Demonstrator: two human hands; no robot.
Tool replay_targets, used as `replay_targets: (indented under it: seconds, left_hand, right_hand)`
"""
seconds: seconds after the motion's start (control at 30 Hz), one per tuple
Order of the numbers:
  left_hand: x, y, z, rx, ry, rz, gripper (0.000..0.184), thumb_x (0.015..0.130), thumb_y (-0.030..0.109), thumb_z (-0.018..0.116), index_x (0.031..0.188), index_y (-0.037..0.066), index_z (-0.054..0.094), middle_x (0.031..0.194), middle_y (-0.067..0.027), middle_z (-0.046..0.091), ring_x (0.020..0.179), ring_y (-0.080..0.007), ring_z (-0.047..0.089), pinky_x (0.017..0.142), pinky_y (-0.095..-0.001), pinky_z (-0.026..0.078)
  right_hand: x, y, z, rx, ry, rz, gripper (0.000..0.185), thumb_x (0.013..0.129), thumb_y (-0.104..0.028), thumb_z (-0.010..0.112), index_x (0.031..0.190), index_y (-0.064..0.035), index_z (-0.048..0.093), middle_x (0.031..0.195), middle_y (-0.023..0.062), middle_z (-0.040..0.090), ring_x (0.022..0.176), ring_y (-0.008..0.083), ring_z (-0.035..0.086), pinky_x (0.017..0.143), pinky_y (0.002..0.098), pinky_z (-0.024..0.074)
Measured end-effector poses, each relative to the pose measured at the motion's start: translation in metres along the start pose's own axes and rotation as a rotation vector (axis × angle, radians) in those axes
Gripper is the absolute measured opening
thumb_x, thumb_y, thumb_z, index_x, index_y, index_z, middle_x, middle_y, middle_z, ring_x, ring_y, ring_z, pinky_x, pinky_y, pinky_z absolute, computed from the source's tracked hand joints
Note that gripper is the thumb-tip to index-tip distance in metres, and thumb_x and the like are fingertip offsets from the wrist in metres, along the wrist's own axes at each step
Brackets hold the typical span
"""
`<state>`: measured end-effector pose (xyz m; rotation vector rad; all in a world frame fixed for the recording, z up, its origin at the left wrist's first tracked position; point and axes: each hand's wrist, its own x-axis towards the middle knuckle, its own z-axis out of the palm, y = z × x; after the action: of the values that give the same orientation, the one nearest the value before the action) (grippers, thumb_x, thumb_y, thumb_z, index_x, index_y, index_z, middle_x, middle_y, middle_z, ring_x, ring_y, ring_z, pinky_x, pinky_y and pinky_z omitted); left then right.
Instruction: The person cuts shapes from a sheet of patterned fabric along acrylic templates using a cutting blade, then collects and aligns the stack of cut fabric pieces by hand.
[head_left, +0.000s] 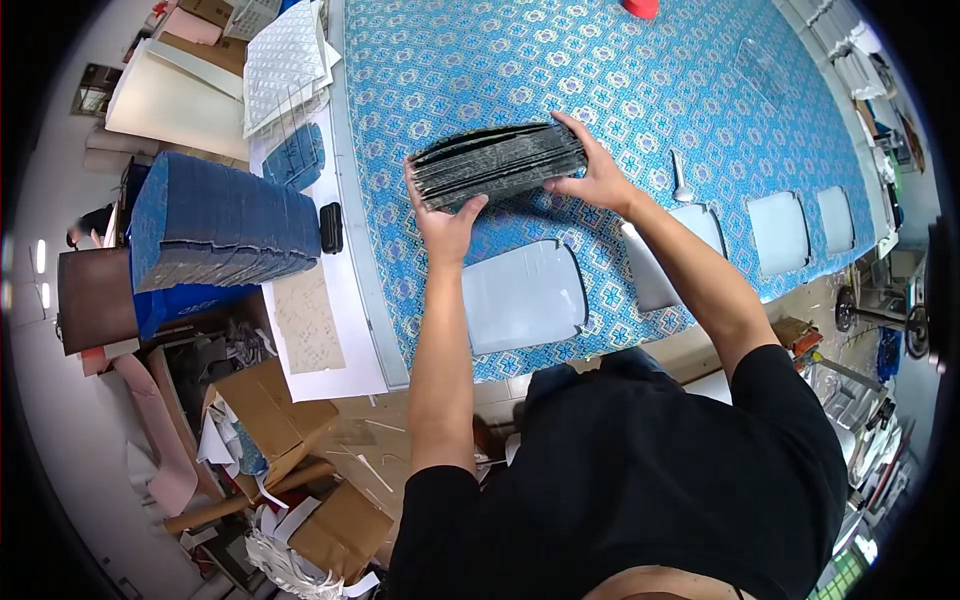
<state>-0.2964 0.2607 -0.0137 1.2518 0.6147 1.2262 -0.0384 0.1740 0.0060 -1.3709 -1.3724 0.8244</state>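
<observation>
A thick stack of dark grey sheets is held above the blue patterned cloth on the table. My left hand grips its left end, thumb on the near side. Around the right end is my right hand, thumb below and fingers on the far side. Just below the stack lies a pale rounded panel. Further right are another pale panel, partly behind my right forearm, and two smaller ones. A metal scraper-like tool rests near my right forearm.
A tall stack of blue pieces stands at the left, beside a small black case. White patterned sheets lie at the upper left. A red round object sits at the far edge. Cardboard boxes fill the floor at lower left.
</observation>
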Motion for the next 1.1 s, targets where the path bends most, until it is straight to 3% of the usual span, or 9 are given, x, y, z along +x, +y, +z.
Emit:
replay_targets:
  seconds: [0.2, 0.3, 0.43, 0.53, 0.7, 0.8, 0.9, 1.03, 1.1]
  left_hand:
    - [0.017, -0.008, -0.007, 0.053, -0.003, -0.006, 0.140, 0.067, 0.029, 0.100, 0.166, 0.005, 0.004, 0.169, -0.0212, 0.026, 0.146, -0.0292, 0.042, 0.118, -0.0425, 0.043]
    - [0.023, -0.003, -0.019, 0.197, -0.123, 0.049, 0.141, 0.065, 0.029, 0.100, 0.166, 0.005, 0.006, 0.169, -0.0227, 0.025, 0.147, -0.0303, 0.040, 0.117, -0.0417, 0.044]
    - [0.027, 0.006, 0.009, 0.197, 0.099, -0.043, 0.088, 0.085, 0.015, 0.089, 0.154, 0.001, 0.035, 0.131, -0.0130, 0.064, 0.118, -0.0210, 0.063, 0.106, -0.0367, 0.050]
    - [0.017, 0.025, 0.029, 0.179, 0.110, -0.005, 0.083, 0.090, 0.012, 0.083, 0.155, 0.002, 0.034, 0.135, -0.0135, 0.063, 0.120, -0.0212, 0.062, 0.105, -0.0356, 0.050]
    - [0.009, -0.003, -0.004, 0.184, -0.005, -0.008, 0.097, 0.091, 0.019, 0.083, 0.163, 0.000, 0.022, 0.141, -0.0147, 0.060, 0.125, -0.0243, 0.060, 0.106, -0.0356, 0.049]
    - [0.020, 0.007, 0.001, -0.042, 0.033, 0.103, 0.081, 0.100, 0.030, 0.071, 0.161, -0.002, 0.028, 0.151, -0.0194, 0.054, 0.136, -0.0271, 0.053, 0.112, -0.0393, 0.044]
    - [0.033, 0.023, 0.013, 0.276, 0.125, 0.007, 0.064, 0.106, 0.024, 0.060, 0.159, -0.002, 0.034, 0.153, -0.0189, 0.051, 0.138, -0.0255, 0.051, 0.116, -0.0384, 0.039]
    - [0.045, 0.031, 0.020, 0.127, 0.299, -0.149, 0.063, 0.106, 0.029, 0.062, 0.156, 0.000, 0.038, 0.152, -0.0163, 0.052, 0.139, -0.0260, 0.049, 0.116, -0.0398, 0.039]
    - [0.038, 0.037, 0.027, 0.392, 0.263, -0.145, 0.061, 0.105, 0.027, 0.065, 0.155, 0.002, 0.040, 0.148, -0.0146, 0.053, 0.132, -0.0250, 0.053, 0.112, -0.0380, 0.043]
  right_hand:
    - [0.017, 0.009, 0.000, -0.129, 0.024, -0.158, 0.124, 0.068, -0.033, 0.098, 0.165, -0.0131, 0.025, 0.158, 0.0169, 0.046, 0.146, 0.0328, 0.045, 0.123, 0.0437, 0.0357]
    - [0.019, 0.010, -0.005, -0.001, 0.029, -0.032, 0.112, 0.070, -0.017, 0.095, 0.162, -0.0115, 0.031, 0.152, 0.0159, 0.051, 0.139, 0.0265, 0.052, 0.118, 0.0396, 0.0408]
    - [0.023, -0.002, 0.014, 0.108, 0.093, 0.020, 0.074, 0.086, -0.018, 0.088, 0.143, -0.0031, 0.044, 0.126, 0.0115, 0.064, 0.118, 0.0186, 0.062, 0.102, 0.0337, 0.0506]
    - [0.015, -0.023, 0.015, 0.069, 0.166, 0.069, 0.071, 0.087, -0.019, 0.086, 0.143, -0.0035, 0.045, 0.127, 0.0125, 0.065, 0.119, 0.0192, 0.063, 0.102, 0.0337, 0.0505]
    - [0.004, 0.006, 0.006, 0.159, 0.034, 0.061, 0.092, 0.081, -0.016, 0.089, 0.156, -0.0069, 0.037, 0.140, 0.0121, 0.058, 0.128, 0.0209, 0.057, 0.110, 0.0357, 0.0460]
    - [0.012, -0.011, -0.002, 0.164, -0.005, 0.060, 0.100, 0.076, -0.012, 0.090, 0.160, -0.0100, 0.034, 0.146, 0.0132, 0.055, 0.134, 0.0230, 0.054, 0.113, 0.0370, 0.0436]
    - [0.017, 0.002, -0.003, 0.062, 0.015, -0.035, 0.103, 0.076, -0.011, 0.089, 0.161, -0.0114, 0.032, 0.152, 0.0149, 0.050, 0.137, 0.0260, 0.053, 0.116, 0.0386, 0.0427]
    - [0.022, 0.004, -0.003, 0.146, 0.038, -0.001, 0.105, 0.076, -0.017, 0.092, 0.161, -0.0110, 0.031, 0.154, 0.0163, 0.049, 0.140, 0.0284, 0.051, 0.118, 0.0397, 0.0406]
    - [0.024, 0.002, 0.000, 0.021, 0.054, -0.022, 0.106, 0.074, -0.021, 0.095, 0.160, -0.0110, 0.033, 0.152, 0.0153, 0.051, 0.138, 0.0277, 0.053, 0.117, 0.0395, 0.0423]
